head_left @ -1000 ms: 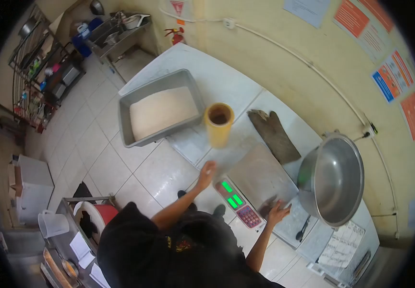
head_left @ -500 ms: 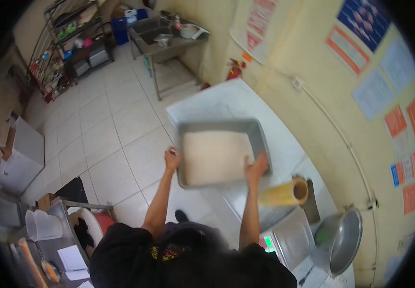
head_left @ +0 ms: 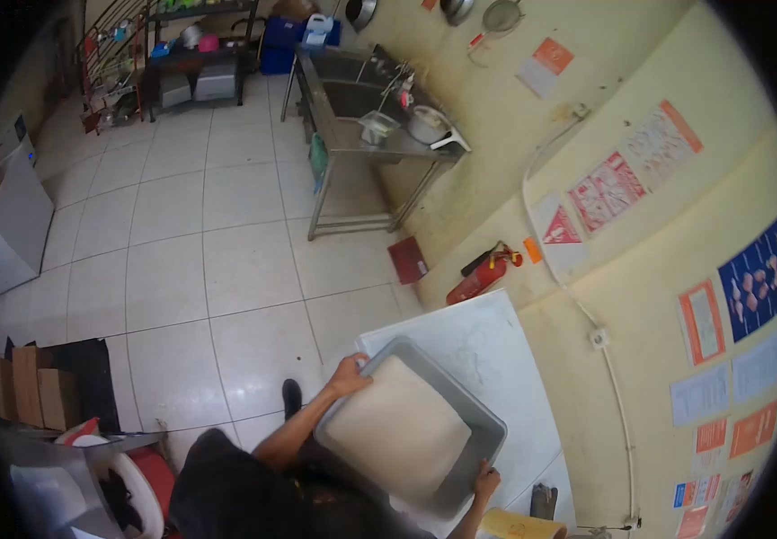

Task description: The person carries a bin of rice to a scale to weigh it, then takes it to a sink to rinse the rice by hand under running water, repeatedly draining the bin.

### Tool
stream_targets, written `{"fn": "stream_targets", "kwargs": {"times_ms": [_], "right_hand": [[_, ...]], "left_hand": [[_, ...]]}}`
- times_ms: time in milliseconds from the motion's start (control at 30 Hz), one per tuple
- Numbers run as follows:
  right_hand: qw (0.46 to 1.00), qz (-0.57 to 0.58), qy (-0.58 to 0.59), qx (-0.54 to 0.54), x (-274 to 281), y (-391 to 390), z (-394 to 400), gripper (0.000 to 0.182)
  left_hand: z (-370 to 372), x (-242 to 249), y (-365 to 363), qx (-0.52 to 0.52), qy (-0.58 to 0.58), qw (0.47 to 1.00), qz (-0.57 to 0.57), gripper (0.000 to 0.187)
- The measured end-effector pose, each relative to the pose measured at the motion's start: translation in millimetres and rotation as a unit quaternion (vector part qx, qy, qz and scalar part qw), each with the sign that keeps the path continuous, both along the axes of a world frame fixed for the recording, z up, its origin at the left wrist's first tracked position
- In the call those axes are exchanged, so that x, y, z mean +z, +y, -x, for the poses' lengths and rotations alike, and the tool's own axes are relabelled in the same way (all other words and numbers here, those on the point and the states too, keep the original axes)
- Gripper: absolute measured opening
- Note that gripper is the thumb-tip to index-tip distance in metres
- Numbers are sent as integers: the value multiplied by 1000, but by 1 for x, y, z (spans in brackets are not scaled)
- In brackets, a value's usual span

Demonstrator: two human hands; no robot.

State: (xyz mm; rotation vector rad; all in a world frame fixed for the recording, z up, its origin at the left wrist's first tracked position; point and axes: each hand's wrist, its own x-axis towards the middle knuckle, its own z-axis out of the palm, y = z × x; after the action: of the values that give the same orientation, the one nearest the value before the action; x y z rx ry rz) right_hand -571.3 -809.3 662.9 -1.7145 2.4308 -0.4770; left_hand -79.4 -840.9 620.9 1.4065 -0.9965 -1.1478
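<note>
Seen from above, a person in black clothing (head_left: 244, 490) grips a deep, grey, rectangular plastic tub (head_left: 493, 420) with both bare hands. The tub sits askew over the far end of a white, marbled worktop (head_left: 474, 346) and juts past its left edge toward the body; whether it rests there or is held just above cannot be told.

The left hand (head_left: 350, 377) pinches the rim of one short end between thumb and curled fingers. The right hand (head_left: 487, 481) clasps the opposite short end, thumb over the rim, its other fingers partly hidden.

Inside lies a broad heap of pale, cream-coloured powder (head_left: 397, 427), banked toward the left hand and leaving grey base showing near the right.

The step in hand looks like handling or placing the full tub. Moving it calls for a level, two-handed hold – likely with more support at the left, where the powder is deeper.

Beside the right hand, at the worktop's near side, are a yellow cylindrical roll (head_left: 519, 525) and the end of a dark grey-brown mitt (head_left: 544, 501) – both partly in view.
</note>
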Motion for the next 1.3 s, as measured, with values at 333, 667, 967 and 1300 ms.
{"fn": "stream_targets", "kwargs": {"times_ms": [333, 667, 967, 1300], "right_hand": [[974, 73, -172, 130, 71, -265, -405, 57], [890, 22, -316, 327, 26, -495, -876, 54], [882, 76, -315, 343, 59, -697, -1120, 54], [932, 65, -259, 245, 73, -983, -1302, 54]], "left_hand": [[-352, 77, -81, 222, 19, 973, -56, 43], [-715, 149, -133, 452, -63, 890, -23, 39], [-944, 177, -331, 457, -83, 883, -61, 37], [-1165, 159, -651, 379, -133, 915, -29, 27]]}}
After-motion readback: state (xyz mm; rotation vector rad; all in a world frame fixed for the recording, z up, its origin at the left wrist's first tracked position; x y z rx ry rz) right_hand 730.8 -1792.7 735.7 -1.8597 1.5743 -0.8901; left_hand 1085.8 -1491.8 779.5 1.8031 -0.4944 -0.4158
